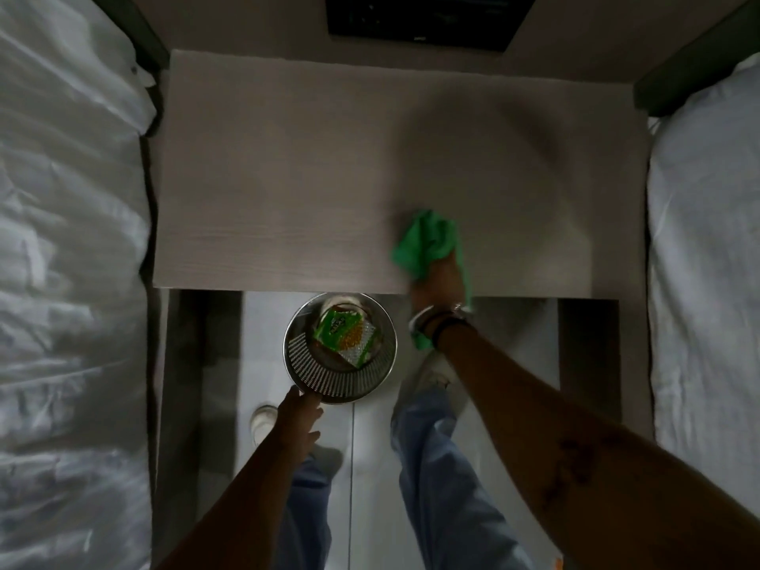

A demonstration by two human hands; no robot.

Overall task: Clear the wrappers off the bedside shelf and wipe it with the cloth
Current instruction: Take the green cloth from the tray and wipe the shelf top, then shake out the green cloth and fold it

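Observation:
The pale wooden bedside shelf (pixel 288 178) fills the middle of the view, and no wrappers lie on it. My right hand (pixel 440 285) presses a bunched green cloth (pixel 425 244) onto the shelf near its front edge, right of centre. A green and orange wrapper (pixel 345 335) lies inside a round metal mesh bin (pixel 329 376) just below the shelf's front edge. My left hand (pixel 298 421) grips the bin's near rim.
White-sheeted beds flank the shelf on the left (pixel 70 281) and right (pixel 707 261). A dark panel (pixel 427 18) sits on the wall behind the shelf. My jeans and white shoes (pixel 263 421) stand on the light floor below.

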